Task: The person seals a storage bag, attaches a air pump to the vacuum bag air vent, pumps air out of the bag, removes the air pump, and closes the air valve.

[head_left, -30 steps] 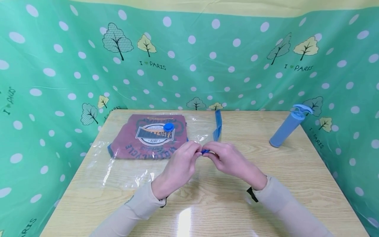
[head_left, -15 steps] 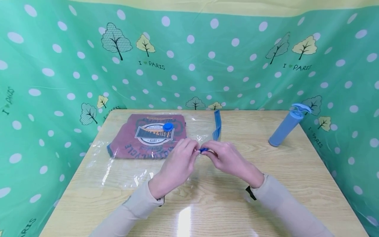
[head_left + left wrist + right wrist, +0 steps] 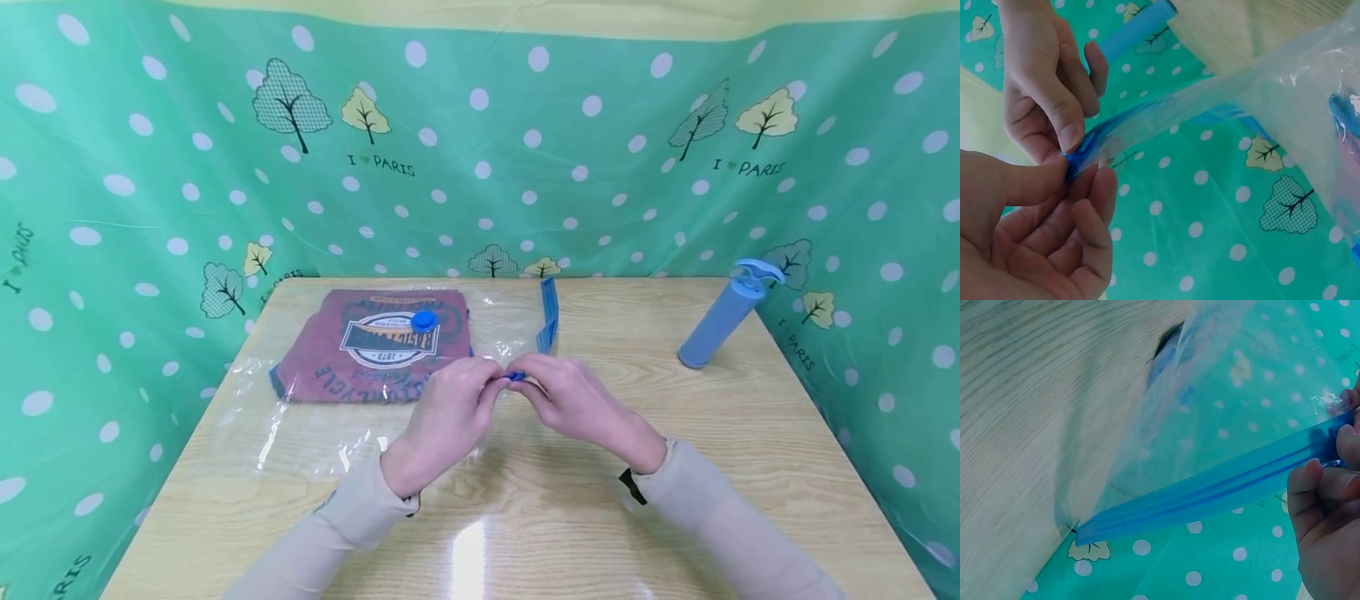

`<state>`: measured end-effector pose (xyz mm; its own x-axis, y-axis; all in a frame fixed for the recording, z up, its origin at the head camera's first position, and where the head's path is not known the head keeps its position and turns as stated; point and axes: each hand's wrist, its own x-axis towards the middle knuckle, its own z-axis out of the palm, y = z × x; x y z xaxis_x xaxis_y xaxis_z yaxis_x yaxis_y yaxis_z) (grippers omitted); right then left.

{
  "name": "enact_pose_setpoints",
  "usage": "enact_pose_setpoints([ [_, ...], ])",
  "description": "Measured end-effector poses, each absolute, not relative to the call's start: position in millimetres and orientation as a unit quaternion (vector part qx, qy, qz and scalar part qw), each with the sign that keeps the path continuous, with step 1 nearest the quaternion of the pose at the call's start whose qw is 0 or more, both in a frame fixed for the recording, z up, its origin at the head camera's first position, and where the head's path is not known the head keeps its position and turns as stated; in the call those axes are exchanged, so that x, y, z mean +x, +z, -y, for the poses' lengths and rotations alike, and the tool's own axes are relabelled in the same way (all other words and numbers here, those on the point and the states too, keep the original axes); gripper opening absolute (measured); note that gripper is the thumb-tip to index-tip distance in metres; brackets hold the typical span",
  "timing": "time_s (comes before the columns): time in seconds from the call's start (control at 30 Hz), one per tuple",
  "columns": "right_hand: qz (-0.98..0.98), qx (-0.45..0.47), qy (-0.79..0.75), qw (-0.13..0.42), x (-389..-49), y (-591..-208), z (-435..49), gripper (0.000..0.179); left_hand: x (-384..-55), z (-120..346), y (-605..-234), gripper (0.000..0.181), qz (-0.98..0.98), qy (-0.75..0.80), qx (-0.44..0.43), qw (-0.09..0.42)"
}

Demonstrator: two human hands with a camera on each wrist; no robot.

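Note:
A clear vacuum storage bag (image 3: pixel 315 442) lies on the table with a folded maroon printed garment (image 3: pixel 315 358) inside and a round blue valve (image 3: pixel 424 322) on top. Its blue zip strip (image 3: pixel 1210 487) runs along the right-hand edge. At the near end of that strip, my left hand (image 3: pixel 450 408) pinches the zip between thumb and fingers. Close against it, my right hand (image 3: pixel 577 408) pinches the same strip. The left wrist view shows both thumbs on the blue strip (image 3: pixel 1082 150), the bag's film stretching away from them. Fingers hide most of the gripped part.
A blue hand pump (image 3: pixel 720 325) stands tilted in the head view at the right rear of the wooden table (image 3: pixel 600 533). A green dotted curtain (image 3: pixel 480 167) hangs behind the table and along both sides.
Both hands have kept their pinch on the zip strip and shifted very slightly away from the body. Less of the blue piece shows between the fingers. The bag and pump have stayed put.

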<state>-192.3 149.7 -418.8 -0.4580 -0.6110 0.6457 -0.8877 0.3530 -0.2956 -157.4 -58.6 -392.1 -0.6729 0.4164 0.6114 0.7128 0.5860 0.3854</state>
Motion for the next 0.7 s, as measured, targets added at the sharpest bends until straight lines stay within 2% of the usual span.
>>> enact_pose_setpoints([
  [0.23,0.800,0.463,0.302,0.235,-192.1,-420.1,-148.0,0.009,-156.4,58.8,-392.7,0.010,0.856,-0.311,-0.327,0.252],
  [0.47,0.821,0.432,0.299,0.226,-196.1,-424.0,-151.9,0.014,-156.0,61.9,-391.9,0.009,0.849,-0.312,-0.327,0.273],
  [0.7,0.814,0.431,0.321,0.220,-198.1,-426.4,-154.7,0.016,-157.0,64.3,-388.4,0.006,0.861,-0.315,-0.323,0.235],
])
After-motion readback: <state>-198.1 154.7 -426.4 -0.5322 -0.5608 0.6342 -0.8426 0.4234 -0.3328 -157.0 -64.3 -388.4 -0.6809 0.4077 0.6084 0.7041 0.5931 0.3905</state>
